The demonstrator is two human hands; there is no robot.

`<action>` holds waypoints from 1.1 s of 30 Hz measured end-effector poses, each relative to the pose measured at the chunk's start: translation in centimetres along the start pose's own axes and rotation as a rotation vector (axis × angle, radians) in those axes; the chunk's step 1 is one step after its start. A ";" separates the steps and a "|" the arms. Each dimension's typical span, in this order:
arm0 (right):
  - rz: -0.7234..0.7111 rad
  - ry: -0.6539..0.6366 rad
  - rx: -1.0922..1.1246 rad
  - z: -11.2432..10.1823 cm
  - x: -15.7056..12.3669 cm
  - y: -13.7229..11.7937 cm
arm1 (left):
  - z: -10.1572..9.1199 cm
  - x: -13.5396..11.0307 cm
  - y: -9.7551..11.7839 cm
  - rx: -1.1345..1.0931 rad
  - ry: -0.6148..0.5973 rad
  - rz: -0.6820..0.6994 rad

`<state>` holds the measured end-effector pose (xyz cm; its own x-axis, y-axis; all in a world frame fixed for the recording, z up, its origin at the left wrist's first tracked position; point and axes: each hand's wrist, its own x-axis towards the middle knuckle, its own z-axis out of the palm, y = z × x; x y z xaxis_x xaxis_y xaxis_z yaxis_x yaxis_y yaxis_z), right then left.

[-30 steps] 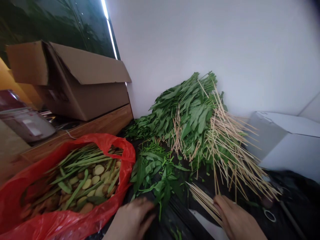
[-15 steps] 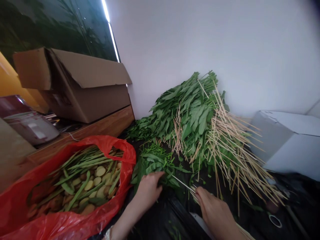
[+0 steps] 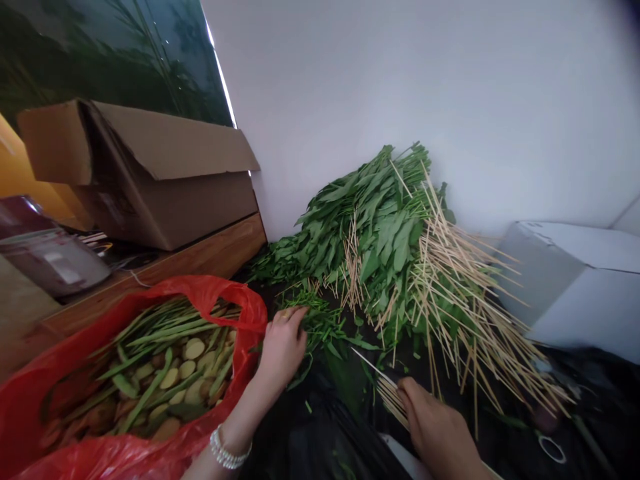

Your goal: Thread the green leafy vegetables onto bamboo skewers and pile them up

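My left hand (image 3: 284,341), with a ring and a white beaded bracelet, is curled over loose leafy greens (image 3: 320,320) beside the red bag. Leaf ends show under its fingers, and the fingertips are partly hidden. My right hand (image 3: 440,423) grips a bundle of thin wooden skewers (image 3: 391,397); one pale skewer (image 3: 369,363) juts out ahead of the others toward the left. Behind both hands lies a big heap of leafy greens (image 3: 370,200) threaded on skewers (image 3: 470,287), their bare sticks pointing right and down.
A red plastic bag (image 3: 200,287) at left holds green beans (image 3: 160,330) and sliced potatoes (image 3: 195,348). Black plastic (image 3: 330,427) covers the surface. A cardboard box (image 3: 195,200) stands on a wooden ledge (image 3: 225,247), a white box (image 3: 575,280) at right, a wall behind.
My left hand has moved left and up, away from the skewer tip, onto the greens by the red bag. My right hand stays almost in place, still holding the skewers.
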<state>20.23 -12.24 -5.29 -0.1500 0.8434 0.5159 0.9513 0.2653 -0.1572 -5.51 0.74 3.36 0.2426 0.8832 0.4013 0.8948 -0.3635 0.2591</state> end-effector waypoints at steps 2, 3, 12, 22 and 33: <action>0.002 -0.009 0.004 0.2 -0.1 0.3 | 0.7 0.7 1.2 -0.057 -0.015 0.073; 0.003 -0.008 0.003 0.2 -0.2 0.4 | 1.2 1.1 1.7 -0.065 -0.040 0.100; -0.047 0.092 -0.019 1.0 -0.4 0.6 | 7.0 3.6 4.5 0.094 -0.187 0.055; 0.072 0.081 0.045 1.4 -0.7 0.2 | -0.9 5.4 6.6 -0.656 0.005 0.070; 0.013 0.040 0.084 0.6 -0.6 0.6 | -0.3 0.2 4.0 -1.503 -0.275 -0.415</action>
<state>20.75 -12.27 -6.16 -0.1256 0.8279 0.5467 0.9268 0.2945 -0.2330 -1.95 -0.63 4.78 0.2927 0.9555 -0.0377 -0.2179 0.1050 0.9703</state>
